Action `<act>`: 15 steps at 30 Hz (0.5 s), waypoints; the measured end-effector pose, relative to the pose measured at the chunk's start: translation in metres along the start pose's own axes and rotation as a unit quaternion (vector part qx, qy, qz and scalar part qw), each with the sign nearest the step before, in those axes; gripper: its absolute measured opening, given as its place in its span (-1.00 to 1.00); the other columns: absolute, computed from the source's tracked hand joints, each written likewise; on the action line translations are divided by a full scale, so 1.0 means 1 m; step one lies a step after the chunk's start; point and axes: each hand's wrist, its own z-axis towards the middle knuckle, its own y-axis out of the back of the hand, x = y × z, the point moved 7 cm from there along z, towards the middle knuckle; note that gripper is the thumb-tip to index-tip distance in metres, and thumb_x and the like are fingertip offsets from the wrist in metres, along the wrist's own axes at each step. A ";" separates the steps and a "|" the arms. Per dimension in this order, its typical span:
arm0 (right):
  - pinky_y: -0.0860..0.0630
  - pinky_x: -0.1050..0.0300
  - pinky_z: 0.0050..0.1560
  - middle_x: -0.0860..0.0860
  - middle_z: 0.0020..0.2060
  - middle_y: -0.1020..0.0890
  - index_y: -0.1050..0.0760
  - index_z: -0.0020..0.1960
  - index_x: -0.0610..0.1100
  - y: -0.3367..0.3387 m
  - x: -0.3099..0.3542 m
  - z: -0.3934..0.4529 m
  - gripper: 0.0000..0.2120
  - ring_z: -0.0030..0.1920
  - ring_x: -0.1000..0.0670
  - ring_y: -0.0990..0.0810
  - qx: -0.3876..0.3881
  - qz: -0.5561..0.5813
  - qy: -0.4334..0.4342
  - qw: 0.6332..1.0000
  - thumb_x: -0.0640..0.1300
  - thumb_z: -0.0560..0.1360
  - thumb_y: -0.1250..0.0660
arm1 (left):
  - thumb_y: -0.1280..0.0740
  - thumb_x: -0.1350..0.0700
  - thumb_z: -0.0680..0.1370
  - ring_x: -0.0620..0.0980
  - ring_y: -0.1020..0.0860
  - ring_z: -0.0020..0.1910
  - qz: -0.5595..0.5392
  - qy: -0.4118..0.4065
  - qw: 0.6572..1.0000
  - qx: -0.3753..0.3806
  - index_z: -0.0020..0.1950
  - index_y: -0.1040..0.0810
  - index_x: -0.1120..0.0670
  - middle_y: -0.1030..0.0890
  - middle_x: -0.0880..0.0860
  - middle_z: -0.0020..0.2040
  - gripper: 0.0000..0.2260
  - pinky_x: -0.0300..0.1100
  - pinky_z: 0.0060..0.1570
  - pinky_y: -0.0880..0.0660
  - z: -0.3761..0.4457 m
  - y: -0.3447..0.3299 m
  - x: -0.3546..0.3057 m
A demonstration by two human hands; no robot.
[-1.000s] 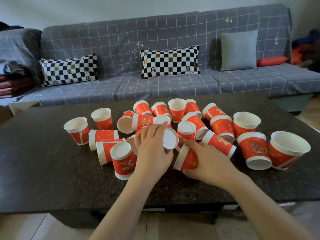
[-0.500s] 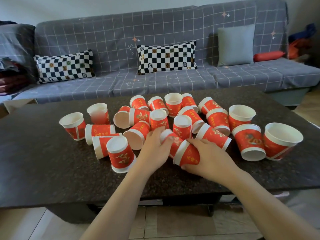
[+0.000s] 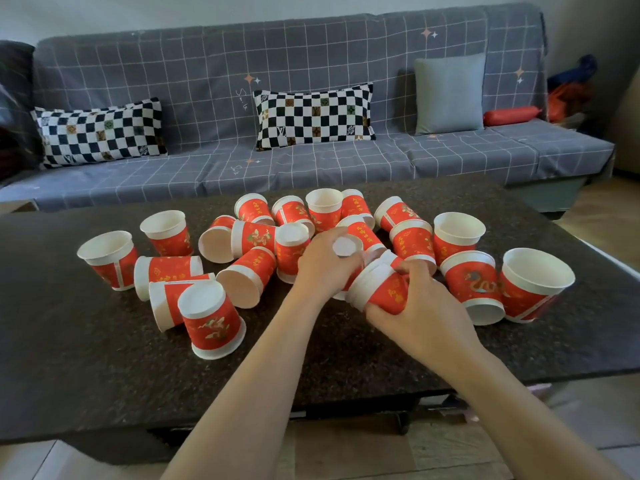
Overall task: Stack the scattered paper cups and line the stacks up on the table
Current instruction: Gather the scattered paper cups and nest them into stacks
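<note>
Right hand (image 3: 420, 308) clamped on short nested stack (image 3: 379, 289), lying sideways, rims pointing left. Left hand (image 3: 323, 268) closed around single cup (image 3: 347, 246), white base up, now pressed at stack's mouth; half second ago beside it, not yet aligned. Nesting imminent, stack about to grow by one. Position: table (image 3: 86, 358) centre, nearer front edge. Loose cups (image 3: 211, 322) scattered toward left and right ends, no stacks lined up yet.

"LV" monogram on checkered pillow (image 3: 314, 116); cup (image 3: 212, 327) print illegible.
</note>
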 end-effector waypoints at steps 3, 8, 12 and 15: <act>-0.51 0.02 0.06 0.00 0.24 -0.47 -0.20 0.35 -0.01 0.003 -0.005 0.003 -0.31 0.17 -0.05 -0.50 -0.004 -0.023 0.002 1.000 0.22 0.34 -0.36 | -0.35 -0.05 0.48 0.07 -0.43 0.34 0.034 -0.005 0.999 0.010 0.39 -0.37 -0.03 -0.45 0.01 0.38 -0.51 0.13 0.35 -0.34 0.003 0.000 0.004; -0.48 0.07 0.03 0.03 0.27 -0.46 -0.14 0.39 0.04 -0.004 -0.004 0.002 -0.27 0.18 -0.04 -0.51 0.035 -0.031 0.018 0.999 0.30 0.36 -0.31 | -0.36 0.08 0.44 -0.02 -0.31 0.45 0.077 -0.080 0.989 0.099 0.48 -0.27 -0.09 -0.37 -0.04 0.46 -0.38 0.06 0.46 -0.21 -0.016 0.005 0.009; -0.49 0.05 0.05 0.05 0.26 -0.47 -0.18 0.37 0.04 -0.002 -0.004 -0.002 -0.28 0.19 -0.03 -0.51 0.057 -0.021 0.025 0.998 0.35 0.34 -0.26 | -0.23 0.23 0.48 -0.13 -0.14 0.53 0.027 -0.070 0.983 0.168 0.51 -0.21 -0.13 -0.24 -0.12 0.53 -0.38 -0.14 0.49 -0.04 -0.030 0.004 0.011; -0.53 -0.06 0.08 0.05 0.21 -0.51 -0.24 0.32 0.06 0.006 -0.010 -0.006 -0.21 0.14 -0.03 -0.53 0.059 0.007 0.017 0.998 0.45 0.21 -0.13 | -0.19 0.18 0.48 -0.20 -0.18 0.50 -0.023 -0.080 0.979 0.187 0.37 -0.43 -0.20 -0.38 -0.19 0.45 -0.51 0.03 0.53 -0.04 -0.035 0.001 0.005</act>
